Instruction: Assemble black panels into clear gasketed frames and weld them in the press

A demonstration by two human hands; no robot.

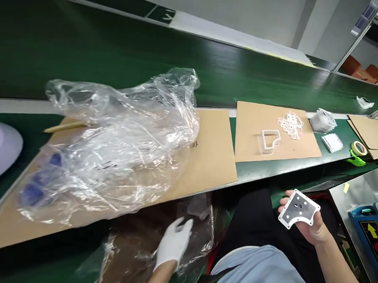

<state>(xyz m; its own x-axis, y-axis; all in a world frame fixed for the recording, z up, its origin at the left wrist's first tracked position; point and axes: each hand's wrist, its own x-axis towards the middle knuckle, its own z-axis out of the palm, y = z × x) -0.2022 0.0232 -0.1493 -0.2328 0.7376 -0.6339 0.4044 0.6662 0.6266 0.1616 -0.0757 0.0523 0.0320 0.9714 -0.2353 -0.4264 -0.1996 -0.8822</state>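
Our gloved left grip hangs open just above a brown-tinted plastic bag, near us; our bare right grip cradles a white-edged gasket plate, while more loose gaskets lie on a cardboard sheet, far right.

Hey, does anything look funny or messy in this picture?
Yes! The left hand wears a white glove, but the right hand is bare and holds a holed, white-edged plate. That mismatch looks odd. Also, a crumpled clear plastic bag sprawls messily over the cardboard sheet.
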